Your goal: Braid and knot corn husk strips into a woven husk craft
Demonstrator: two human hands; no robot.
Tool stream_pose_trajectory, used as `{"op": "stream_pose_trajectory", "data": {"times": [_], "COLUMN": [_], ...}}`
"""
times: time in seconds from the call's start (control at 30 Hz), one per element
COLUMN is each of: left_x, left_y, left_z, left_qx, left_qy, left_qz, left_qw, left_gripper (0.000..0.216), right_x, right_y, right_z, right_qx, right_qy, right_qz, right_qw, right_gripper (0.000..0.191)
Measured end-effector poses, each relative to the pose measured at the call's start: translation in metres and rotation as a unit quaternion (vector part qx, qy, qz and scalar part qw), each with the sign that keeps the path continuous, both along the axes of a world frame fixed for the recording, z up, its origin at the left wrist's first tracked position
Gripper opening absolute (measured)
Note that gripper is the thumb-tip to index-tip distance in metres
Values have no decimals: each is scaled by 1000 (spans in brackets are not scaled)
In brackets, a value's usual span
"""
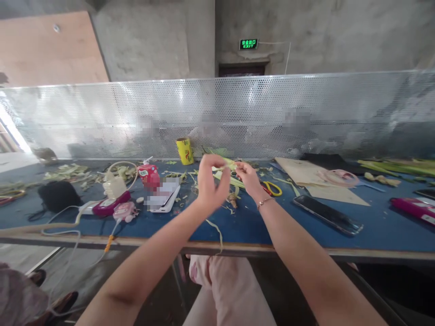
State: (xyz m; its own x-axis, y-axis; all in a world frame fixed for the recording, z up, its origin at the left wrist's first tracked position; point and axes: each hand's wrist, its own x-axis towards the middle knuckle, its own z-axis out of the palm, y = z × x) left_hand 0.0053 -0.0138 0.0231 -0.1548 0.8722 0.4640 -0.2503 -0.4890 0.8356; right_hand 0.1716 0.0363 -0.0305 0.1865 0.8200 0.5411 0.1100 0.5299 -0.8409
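Note:
My right hand, with a bracelet at the wrist, pinches a pale yellow-green plant stalk above the blue table. Curved toward the same stalk, my left hand has thumb and fingers bent into a ring, their tips blurred at its near end. Other pale green leaf strips lie beneath both hands. A brown root-like scrap rests below them. Just right of my right hand are scissors with yellow handles. One long thin peel trails over the table's front edge.
To the left stand a yellow roll, a red carton, a white box-like device and cables. A phone and cardboard lie right. Behind the blue table rises a perforated metal screen.

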Motion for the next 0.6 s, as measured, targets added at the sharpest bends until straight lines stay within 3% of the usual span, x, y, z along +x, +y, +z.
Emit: {"op": "stream_pose_trajectory", "data": {"times": [0.07, 0.17, 0.23, 0.33, 0.5, 0.6], "left_x": [1, 0, -3, -9, -19, -17], "left_y": [6, 19, 26, 34, 34, 27], "left_z": [-6, -17, -22, -24, -24, -26], "left_qx": [-57, -223, -259, -243, -232, -215], "left_qy": [-17, -43, -52, -86, -99, -64], "left_qz": [-22, -97, -148, -201, -73, -68], "left_qw": [998, 969, 953, 945, 965, 972], "left_gripper": [14, 22, 28, 26, 6, 6], "right_x": [-6, -17, -25, -37, -42, -38], "right_y": [-3, -10, -17, -29, -42, -43], "right_z": [2, 6, 8, 11, 12, 12], "right_qx": [14, 16, 23, 42, -17, -61], "right_qy": [39, 31, -40, -112, -176, -174], "right_qz": [37, 76, 99, 137, 247, 240], "right_qw": [998, 997, 994, 983, 953, 953], "right_gripper": [40, 42, 39, 32, 41, 30]}}
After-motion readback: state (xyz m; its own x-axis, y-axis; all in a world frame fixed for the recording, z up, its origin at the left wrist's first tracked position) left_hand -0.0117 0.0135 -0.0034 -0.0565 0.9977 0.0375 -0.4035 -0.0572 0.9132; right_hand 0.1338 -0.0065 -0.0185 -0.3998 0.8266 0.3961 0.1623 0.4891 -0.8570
